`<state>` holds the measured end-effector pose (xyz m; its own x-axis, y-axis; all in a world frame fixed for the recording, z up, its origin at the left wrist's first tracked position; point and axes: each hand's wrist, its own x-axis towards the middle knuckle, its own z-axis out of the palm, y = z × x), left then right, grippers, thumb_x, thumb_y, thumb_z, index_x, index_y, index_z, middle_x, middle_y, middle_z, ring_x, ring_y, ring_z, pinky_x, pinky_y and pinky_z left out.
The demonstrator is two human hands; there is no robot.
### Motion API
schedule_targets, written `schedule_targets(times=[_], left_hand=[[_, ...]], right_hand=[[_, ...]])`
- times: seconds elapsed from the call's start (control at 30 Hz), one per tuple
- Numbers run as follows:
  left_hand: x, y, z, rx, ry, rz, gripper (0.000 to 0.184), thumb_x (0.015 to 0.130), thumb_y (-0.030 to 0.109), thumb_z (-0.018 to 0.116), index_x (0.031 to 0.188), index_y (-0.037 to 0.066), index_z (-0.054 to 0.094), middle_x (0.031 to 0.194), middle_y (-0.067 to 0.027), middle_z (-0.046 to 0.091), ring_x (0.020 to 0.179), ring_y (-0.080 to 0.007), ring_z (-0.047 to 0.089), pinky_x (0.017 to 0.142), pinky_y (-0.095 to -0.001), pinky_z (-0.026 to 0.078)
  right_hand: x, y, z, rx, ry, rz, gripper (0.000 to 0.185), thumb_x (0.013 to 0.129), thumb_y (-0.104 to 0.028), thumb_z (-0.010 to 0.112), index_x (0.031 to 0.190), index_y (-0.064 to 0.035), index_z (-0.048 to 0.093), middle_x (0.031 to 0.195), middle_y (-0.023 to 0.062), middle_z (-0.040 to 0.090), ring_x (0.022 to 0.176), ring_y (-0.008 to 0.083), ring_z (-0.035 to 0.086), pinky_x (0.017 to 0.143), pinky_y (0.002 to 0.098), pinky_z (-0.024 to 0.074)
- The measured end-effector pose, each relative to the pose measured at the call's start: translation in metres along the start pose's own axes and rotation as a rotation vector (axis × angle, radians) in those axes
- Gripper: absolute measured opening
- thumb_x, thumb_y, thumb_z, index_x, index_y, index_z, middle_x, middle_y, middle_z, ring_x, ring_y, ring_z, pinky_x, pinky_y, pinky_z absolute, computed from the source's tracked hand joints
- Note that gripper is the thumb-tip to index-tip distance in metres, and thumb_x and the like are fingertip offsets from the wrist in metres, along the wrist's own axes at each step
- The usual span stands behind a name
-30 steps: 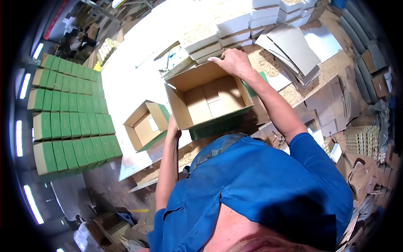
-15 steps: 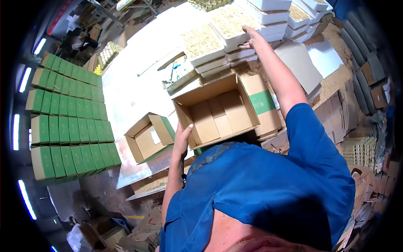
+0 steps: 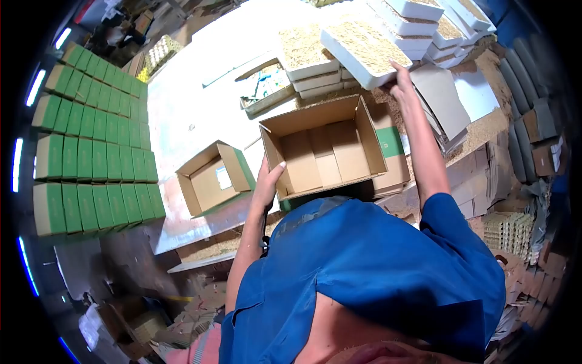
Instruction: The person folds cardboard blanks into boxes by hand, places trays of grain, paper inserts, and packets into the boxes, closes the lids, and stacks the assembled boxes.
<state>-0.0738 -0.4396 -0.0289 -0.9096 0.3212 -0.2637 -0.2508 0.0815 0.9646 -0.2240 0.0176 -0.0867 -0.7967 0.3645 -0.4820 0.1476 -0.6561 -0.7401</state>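
My left hand [image 3: 267, 184] grips the left wall of an open cardboard box [image 3: 324, 159], its thumb over the rim. Inside, the box shows only its bare bottom flaps. My right hand [image 3: 401, 84] is closed on the near right corner of a white foam tray [image 3: 362, 53] filled with straw-coloured shavings. That tray is tilted and sits askew above the stack. Beside it stands another stack topped by a shavings-filled tray [image 3: 303, 47]. A second open box [image 3: 212, 181] with a white label inside lies left of my left hand.
Rows of green and tan boxes [image 3: 91, 164] stand at the left. A shallow container of small items [image 3: 267, 88] sits on the white table [image 3: 200, 109]. More foam trays [image 3: 406, 27], grey sheets [image 3: 439, 100] and egg trays [image 3: 512, 233] are on the right.
My right hand has taken hold of the foam tray and pulled its near corner toward me, turning and tilting it off the stack. My left hand stays on the box. The view has shifted slightly.
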Motion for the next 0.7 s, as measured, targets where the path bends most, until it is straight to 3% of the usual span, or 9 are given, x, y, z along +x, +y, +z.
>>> schedule_targets(times=[0.03, 0.17, 0.23, 0.3, 0.33, 0.5, 0.57, 0.7], left_hand=[[0.001, -0.002, -0.001, -0.003, 0.0, 0.006, 0.063, 0.092, 0.021, 0.055, 0.146, -0.002, 0.033, 0.138, -0.0186, 0.049, 0.127, -0.0261, 0.047, 0.109, -0.0367, 0.034], [0.002, -0.003, -0.001, -0.006, -0.025, 0.027, 0.065, 0.092, 0.022, 0.055, 0.147, -0.003, 0.031, 0.14, -0.0195, 0.048, 0.128, -0.0266, 0.045, 0.11, -0.0364, 0.032], [0.003, -0.001, -0.001, 0.001, -0.033, 0.042, 0.066, 0.092, 0.022, 0.055, 0.148, -0.003, 0.03, 0.142, -0.0195, 0.046, 0.13, -0.0268, 0.044, 0.111, -0.0361, 0.031], [0.009, -0.011, -0.005, 0.033, -0.041, 0.077, 0.065, 0.092, 0.022, 0.055, 0.148, -0.003, 0.03, 0.142, -0.0196, 0.046, 0.131, -0.0266, 0.044, 0.112, -0.0356, 0.03], [0.01, -0.011, -0.006, 0.032, -0.041, 0.072, 0.065, 0.092, 0.022, 0.055, 0.148, -0.003, 0.03, 0.142, -0.0196, 0.046, 0.131, -0.0266, 0.044, 0.112, -0.0356, 0.03], [0.013, -0.019, -0.009, -0.035, -0.059, 0.078, 0.065, 0.093, 0.022, 0.055, 0.148, -0.003, 0.031, 0.143, -0.0184, 0.046, 0.131, -0.0256, 0.044, 0.112, -0.0345, 0.03], [0.012, -0.017, -0.009, -0.042, -0.055, 0.068, 0.067, 0.093, 0.022, 0.055, 0.149, -0.004, 0.029, 0.145, -0.0178, 0.045, 0.132, -0.0252, 0.043, 0.113, -0.0342, 0.029], [0.022, -0.034, -0.015, -0.031, -0.085, 0.115, 0.07, 0.096, 0.029, 0.053, 0.149, -0.006, 0.026, 0.148, -0.0197, 0.041, 0.136, -0.0251, 0.039, 0.115, -0.0333, 0.026]], right_hand=[[-0.008, -0.001, -0.013, -0.026, -0.02, 0.003, 0.059, 0.09, -0.041, 0.061, 0.136, -0.0073, 0.047, 0.125, 0.0161, 0.061, 0.104, 0.0311, 0.063, 0.092, 0.0505, 0.0494], [-0.099, -0.034, -0.026, -0.013, -0.209, -0.23, 0.055, 0.091, -0.031, 0.064, 0.134, -0.0011, 0.047, 0.124, 0.0163, 0.062, 0.114, 0.0287, 0.061, 0.096, 0.0491, 0.0501], [-0.148, -0.06, -0.02, -0.09, -0.127, -0.299, 0.052, 0.092, -0.025, 0.065, 0.132, 0.004, 0.048, 0.122, 0.018, 0.063, 0.111, 0.0277, 0.064, 0.094, 0.0439, 0.0543], [-0.182, -0.079, -0.024, -0.246, -0.141, -0.292, 0.05, 0.092, -0.024, 0.064, 0.129, 0.007, 0.049, 0.12, 0.0212, 0.063, 0.103, 0.0271, 0.068, 0.089, 0.0374, 0.0584], [-0.188, -0.084, -0.032, -0.173, -0.242, -0.249, 0.049, 0.093, -0.024, 0.063, 0.128, 0.0081, 0.049, 0.117, 0.0231, 0.064, 0.099, 0.0262, 0.07, 0.086, 0.0341, 0.0606], [-0.245, -0.066, -0.022, -0.301, -0.365, -0.039, 0.057, 0.089, -0.029, 0.066, 0.132, 0.0059, 0.049, 0.121, 0.0203, 0.063, 0.104, 0.0259, 0.067, 0.089, 0.0355, 0.0574], [-0.256, -0.051, -0.014, -0.353, -0.306, 0.003, 0.059, 0.086, -0.03, 0.068, 0.131, 0.0047, 0.051, 0.122, 0.0175, 0.062, 0.11, 0.0261, 0.063, 0.091, 0.0367, 0.0531], [-0.261, -0.035, 0.007, -0.546, -0.382, 0.017, 0.059, 0.085, -0.034, 0.069, 0.126, 0.0065, 0.055, 0.115, 0.0173, 0.066, 0.1, 0.0221, 0.066, 0.085, 0.0338, 0.0545]])
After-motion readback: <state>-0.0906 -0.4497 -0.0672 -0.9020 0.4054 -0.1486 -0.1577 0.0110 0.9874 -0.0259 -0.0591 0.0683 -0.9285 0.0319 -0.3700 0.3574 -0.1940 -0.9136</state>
